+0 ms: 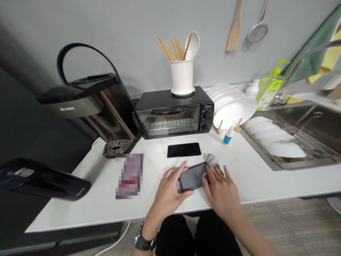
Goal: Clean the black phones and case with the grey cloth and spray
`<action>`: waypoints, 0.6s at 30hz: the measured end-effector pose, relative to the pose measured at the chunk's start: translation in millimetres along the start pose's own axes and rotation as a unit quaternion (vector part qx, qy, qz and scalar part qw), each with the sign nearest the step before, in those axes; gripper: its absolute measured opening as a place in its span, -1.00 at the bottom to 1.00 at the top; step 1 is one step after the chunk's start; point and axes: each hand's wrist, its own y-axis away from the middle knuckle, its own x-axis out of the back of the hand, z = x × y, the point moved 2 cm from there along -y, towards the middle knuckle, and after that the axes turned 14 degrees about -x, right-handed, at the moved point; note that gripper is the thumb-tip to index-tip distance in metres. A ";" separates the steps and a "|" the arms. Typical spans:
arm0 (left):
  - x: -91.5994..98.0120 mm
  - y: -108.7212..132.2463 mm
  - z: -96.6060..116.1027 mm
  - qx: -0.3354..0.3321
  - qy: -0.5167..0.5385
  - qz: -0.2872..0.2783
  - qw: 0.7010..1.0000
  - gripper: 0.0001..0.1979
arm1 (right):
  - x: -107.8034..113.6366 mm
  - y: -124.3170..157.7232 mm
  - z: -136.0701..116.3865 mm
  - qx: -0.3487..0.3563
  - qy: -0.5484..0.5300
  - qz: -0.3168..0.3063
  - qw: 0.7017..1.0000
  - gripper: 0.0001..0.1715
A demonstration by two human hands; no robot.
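A dark phone (pixel 192 176) lies on the white counter (pixel 255 177) near its front edge. My left hand (pixel 168 193) grips the phone's left end, thumb on the near side and fingers over the far edge. My right hand (pixel 218 188) presses a grey cloth (pixel 212 160) against the phone's right end, its fingers closed on the cloth. A second black phone (pixel 183 149) lies flat just beyond, untouched. A small white bottle with a blue label (pixel 228 136) stands to the right of it.
A black toaster oven (pixel 173 113) stands at the back with a white utensil holder (pixel 182 75) on top. White plates (pixel 234 108) lean in a rack. A sink (pixel 298 138) with bowls is at right. A blurred package (pixel 129 175) lies left, beside dark appliances (pixel 87 103).
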 end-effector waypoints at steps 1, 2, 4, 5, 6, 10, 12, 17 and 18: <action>-0.4 0.2 -0.9 -0.001 0.000 0.002 1.000 -0.04 | -2.5 -0.1 -14.2 -0.012 0.000 0.004 1.000 -0.50; -0.5 0.6 -2.2 -0.003 0.000 0.005 1.000 -0.08 | -4.7 0.5 -29.7 -0.020 -0.004 0.002 1.000 -0.51; -0.4 1.8 -5.2 -0.023 0.004 0.007 1.000 -0.16 | -7.8 4.0 -60.0 -0.019 -0.039 -0.024 0.999 -0.51; -0.2 2.6 -6.5 -0.040 0.008 0.006 0.999 -0.19 | -8.2 6.7 -72.5 -0.011 -0.066 -0.045 0.997 -0.52; -0.1 3.4 -7.5 -0.058 0.011 0.003 0.998 -0.19 | -7.7 9.8 -81.7 -0.003 -0.094 -0.066 0.993 -0.53; -0.7 6.1 -9.7 -0.037 -0.003 -0.002 0.999 -0.09 | 2.0 19.1 -79.6 0.026 -0.184 -0.127 0.974 -0.59; -1.3 6.1 -8.1 -0.007 -0.017 0.000 1.000 -0.05 | 8.6 19.7 -61.9 0.051 -0.202 -0.150 0.967 -0.59; -0.7 2.9 -2.6 -0.016 -0.021 0.000 1.000 -0.01 | 19.1 13.4 -10.1 0.069 -0.147 -0.153 0.975 -0.65; -0.2 2.4 -2.7 -0.016 -0.021 0.000 1.000 -0.02 | 19.8 11.9 -0.3 0.064 -0.128 -0.138 0.980 -0.65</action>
